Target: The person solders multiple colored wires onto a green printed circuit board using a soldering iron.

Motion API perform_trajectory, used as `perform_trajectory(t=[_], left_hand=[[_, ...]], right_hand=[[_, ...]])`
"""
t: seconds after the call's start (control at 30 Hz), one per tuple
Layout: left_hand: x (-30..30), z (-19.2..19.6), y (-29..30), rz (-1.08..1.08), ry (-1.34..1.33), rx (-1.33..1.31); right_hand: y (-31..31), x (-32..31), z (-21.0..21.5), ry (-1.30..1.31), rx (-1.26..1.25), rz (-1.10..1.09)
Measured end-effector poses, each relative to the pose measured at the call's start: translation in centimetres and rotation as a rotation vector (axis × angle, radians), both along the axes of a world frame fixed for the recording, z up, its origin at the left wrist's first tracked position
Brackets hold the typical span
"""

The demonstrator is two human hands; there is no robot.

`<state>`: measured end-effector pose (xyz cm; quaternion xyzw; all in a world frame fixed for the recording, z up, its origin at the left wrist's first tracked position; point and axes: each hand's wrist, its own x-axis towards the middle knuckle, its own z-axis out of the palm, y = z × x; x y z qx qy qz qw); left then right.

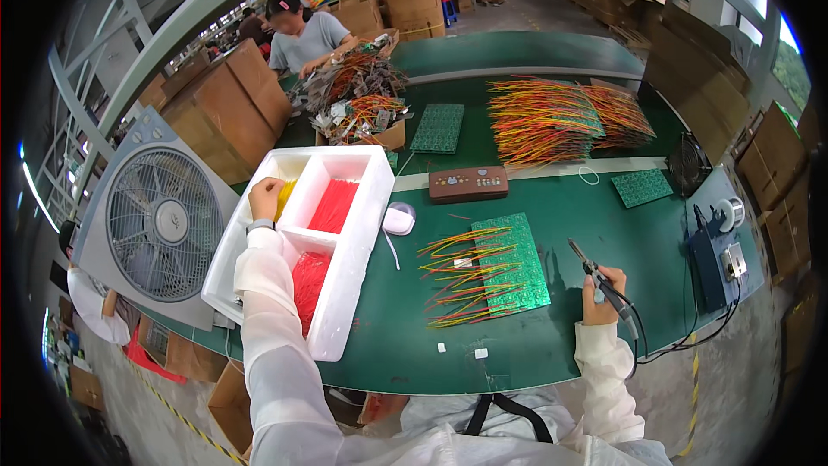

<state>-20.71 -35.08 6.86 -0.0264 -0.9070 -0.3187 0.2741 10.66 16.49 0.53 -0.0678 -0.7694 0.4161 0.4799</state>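
Sleeve [276,311] hiding tray [362,207] wires, left hand [266,198] inside

yellow wires [285,192] in tray, soldering iron [598,277] upright

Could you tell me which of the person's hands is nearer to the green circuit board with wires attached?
Right. The right hand, holding a soldering iron, sits just off the green circuit board's right edge; the left hand is far left, inside the white foam tray.
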Motion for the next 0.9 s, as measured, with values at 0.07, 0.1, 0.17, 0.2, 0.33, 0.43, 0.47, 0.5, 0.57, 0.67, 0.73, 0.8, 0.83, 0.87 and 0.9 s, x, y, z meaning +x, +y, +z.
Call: perform_trajectory(t=[0.07,0.1,0.17,0.2,0.33,0.43,0.47,0.5,0.57,0.67,0.73,0.8,0.83,0.87,0.9], left_hand=[[1.1,1.3,0.7,-0.020,0.121,0.101],[2.3,2.6,2.0,-0.037,0.232,0.206],[5.2,5.4,5.1,-0.107,0.233,0.222],[7.5,6.8,6.7,-0.247,0.170,0.243],[18.7,10.2,16.4,-0.582,-0.105,0.138],[26.3,8.5,20.3,-0.729,-0.497,0.193],[28.1,6.3,21.0,-0.844,-0.419,0.144],[29.8,5.4,22.3,-0.888,-0.461,0.120],[31.9,1.1,25.4,-0.830,-0.569,0.337],[32.6,-3.4,29.7,-0.786,-0.551,0.421],[32.1,-4.2,31.6,-0.771,-0.535,0.359],[31.2,-5.5,32.6,-0.713,-0.316,0.286],[31.1,-5.8,32.7,-0.714,-0.312,0.288],[31.0,-5.8,32.6,-0.717,-0.336,0.303],[30.9,-5.9,32.6,-0.718,-0.361,0.318]], right_hand=[[-0.5,0.1,0.4,-0.021,-0.061,0.008],[-0.4,0.1,0.3,-0.018,-0.065,0.006],[-0.3,0.5,0.0,-0.037,-0.117,0.051],[-0.5,0.5,0.1,-0.038,-0.125,0.044],[0.6,0.4,-0.7,-0.042,-0.045,0.047],[0.6,0.7,-0.8,-0.011,-0.067,0.082],[0.4,0.8,-0.5,0.013,-0.089,0.098],[0.0,0.7,-0.5,0.034,-0.111,0.112],[-0.4,0.6,-0.6,0.053,-0.144,0.092],[-0.6,0.5,-0.2,0.084,-0.119,0.102],[-0.1,0.8,-0.4,0.053,-0.074,0.137],[-0.3,0.7,0.0,0.027,-0.067,0.114],[-0.3,0.7,0.1,-0.002,-0.065,0.096],[-0.3,0.8,-0.2,-0.008,-0.100,0.100],[-0.2,0.8,-0.2,-0.005,-0.099,0.099]])
